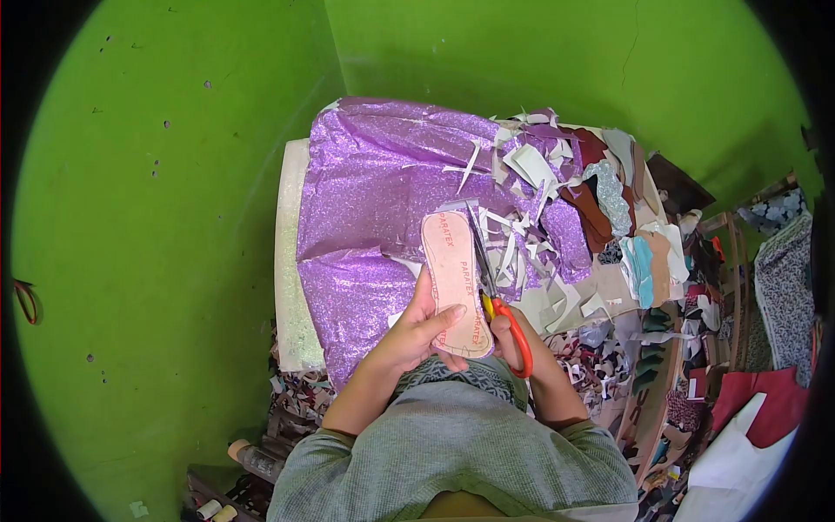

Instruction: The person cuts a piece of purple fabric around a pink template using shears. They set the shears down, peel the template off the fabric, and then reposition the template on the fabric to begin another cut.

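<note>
so the purple glitter fabric (361,187) was spread out past the left hand (424,329), which was half curled, thumb pressed on a paratex-printed insole (455,274). right hand (506,332) was curled round orange-handled scissors (519,344), blades alongside the insole, offcuts (565,304) just beyond.

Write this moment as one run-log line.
left hand: holds PARATEX-printed sole shape | right hand: holds scissors, blades beside its edge | nearby: purple glitter sheet, offcuts

A pale pink insole (450,283) with red PARATEX lettering is being held lengthwise, while orange-handled scissors (522,342) are being held along its right edge.
</note>
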`<action>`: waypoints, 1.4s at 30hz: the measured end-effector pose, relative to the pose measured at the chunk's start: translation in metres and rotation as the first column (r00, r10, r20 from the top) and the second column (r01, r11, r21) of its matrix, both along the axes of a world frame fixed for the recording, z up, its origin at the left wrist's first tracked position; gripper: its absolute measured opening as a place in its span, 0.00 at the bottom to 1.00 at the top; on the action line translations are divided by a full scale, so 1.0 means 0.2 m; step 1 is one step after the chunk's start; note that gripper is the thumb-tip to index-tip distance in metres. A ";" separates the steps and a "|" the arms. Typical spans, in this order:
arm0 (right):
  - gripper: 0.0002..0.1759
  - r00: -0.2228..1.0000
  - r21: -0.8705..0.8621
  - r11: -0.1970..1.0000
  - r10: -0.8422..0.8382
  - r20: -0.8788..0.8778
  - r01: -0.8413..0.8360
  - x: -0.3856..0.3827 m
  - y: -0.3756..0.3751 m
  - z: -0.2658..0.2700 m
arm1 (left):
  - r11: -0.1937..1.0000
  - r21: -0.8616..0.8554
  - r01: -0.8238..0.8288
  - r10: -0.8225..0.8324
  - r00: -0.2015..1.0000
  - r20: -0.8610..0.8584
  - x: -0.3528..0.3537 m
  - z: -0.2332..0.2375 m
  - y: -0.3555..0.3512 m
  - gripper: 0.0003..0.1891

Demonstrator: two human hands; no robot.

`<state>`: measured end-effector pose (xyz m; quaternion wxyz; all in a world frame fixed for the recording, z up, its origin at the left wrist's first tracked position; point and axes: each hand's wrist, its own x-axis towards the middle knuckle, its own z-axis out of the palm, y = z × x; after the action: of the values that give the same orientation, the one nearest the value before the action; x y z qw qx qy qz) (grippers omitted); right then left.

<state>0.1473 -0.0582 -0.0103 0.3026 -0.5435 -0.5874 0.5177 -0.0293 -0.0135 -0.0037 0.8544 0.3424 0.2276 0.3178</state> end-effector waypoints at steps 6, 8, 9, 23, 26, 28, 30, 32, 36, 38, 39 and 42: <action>0.43 0.991 -0.035 0.995 -0.095 -0.093 0.092 0.01 -0.01 -0.02 | 1.000 0.006 0.004 -0.004 1.000 -0.014 0.00 0.02 0.00 0.41; 0.39 0.985 -0.078 0.993 -0.098 -0.144 0.088 0.03 0.00 -0.09 | 0.999 0.020 0.034 -0.034 0.999 -0.034 0.00 0.01 -0.01 0.41; 0.35 0.976 -0.119 0.990 -0.101 -0.194 0.079 0.03 0.00 -0.09 | 0.999 0.019 0.035 -0.034 0.999 -0.036 0.00 0.02 -0.01 0.41; 0.23 0.950 -0.197 0.975 -0.157 -0.270 0.105 0.04 -0.02 -0.03 | 0.994 0.069 0.086 -0.079 0.992 -0.101 -0.03 -0.01 0.02 0.41; 0.20 0.961 -0.160 0.983 -0.125 -0.245 0.087 0.05 -0.02 -0.01 | 0.992 0.085 0.091 -0.083 0.991 -0.102 -0.05 -0.03 0.03 0.41; 0.19 0.969 -0.152 0.985 -0.115 -0.218 0.083 0.05 -0.02 0.00 | 0.995 0.064 0.079 -0.072 0.992 -0.103 -0.07 -0.01 0.03 0.42; 0.21 0.974 -0.186 0.979 -0.118 -0.191 0.082 0.05 -0.02 0.00 | 0.997 0.045 0.067 -0.062 0.993 -0.104 -0.08 -0.02 0.05 0.43; 0.20 0.979 -0.189 0.977 -0.132 -0.154 0.102 0.05 -0.02 0.01 | 0.983 0.169 0.073 -0.051 0.990 -0.129 -0.10 -0.06 0.06 0.43; 0.15 0.978 -0.140 0.986 -0.110 -0.179 0.085 0.06 -0.03 -0.01 | 0.974 0.196 0.112 -0.079 0.982 -0.169 -0.12 -0.04 0.08 0.41; 0.20 0.993 -0.072 0.996 -0.051 -0.104 0.044 0.09 -0.03 -0.04 | 0.978 0.183 0.097 -0.064 0.983 -0.175 -0.12 -0.04 0.08 0.41; 0.26 1.000 -0.009 1.000 0.001 -0.024 -0.002 0.10 -0.03 -0.05 | 0.978 0.182 0.098 -0.066 0.982 -0.175 -0.13 -0.02 0.08 0.41; 0.12 0.979 -0.134 0.988 -0.095 -0.182 0.071 0.07 -0.03 -0.04 | 0.976 0.037 0.216 -0.199 0.946 -0.255 -0.15 -0.01 0.10 0.43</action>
<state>0.1616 -0.0641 -0.0183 0.3429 -0.5344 -0.4988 0.5900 -0.0596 0.0070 -0.0050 0.8360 0.4292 0.2856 0.1877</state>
